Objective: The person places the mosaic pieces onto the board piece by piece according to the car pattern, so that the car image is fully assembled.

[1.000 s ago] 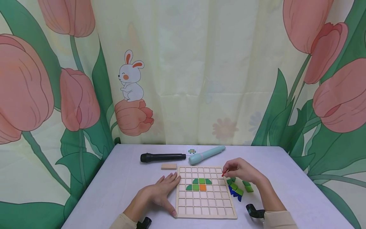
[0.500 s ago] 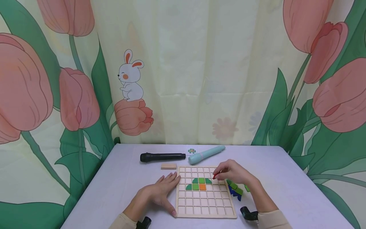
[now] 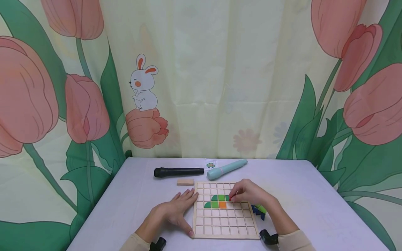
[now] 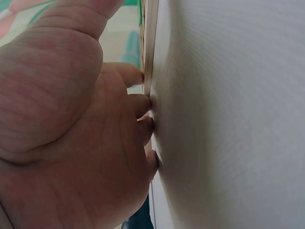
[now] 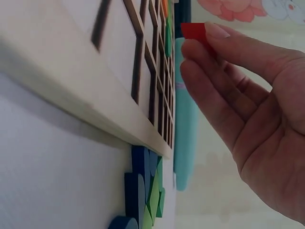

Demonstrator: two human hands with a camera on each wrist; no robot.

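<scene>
My right hand (image 3: 249, 192) pinches a small red block (image 5: 194, 31) between thumb and fingers, close over the wooden grid board (image 3: 226, 234). In the head view the block overlaps the right end of the upper row of pieces. Set in the grid are several green pieces (image 3: 215, 205) and one orange square (image 3: 222, 205). My left hand (image 3: 176, 211) lies spread at the board's left edge, fingers straight, thumb at the near left corner. In the left wrist view, its fingertips (image 4: 139, 78) touch along the board's side.
Loose blue blocks (image 3: 258, 210) and green blocks (image 5: 152, 191) lie against the board's right side, partly behind my right arm. Behind the board are a black microphone (image 3: 179, 172), a pale teal cylinder (image 3: 226, 169), a small pattern card (image 3: 210, 164) and a wooden block (image 3: 185, 182).
My right hand has carried the red block leftward and nearer, from the board's right edge to beside the upper row of pieces. My left hand has stayed in place.
</scene>
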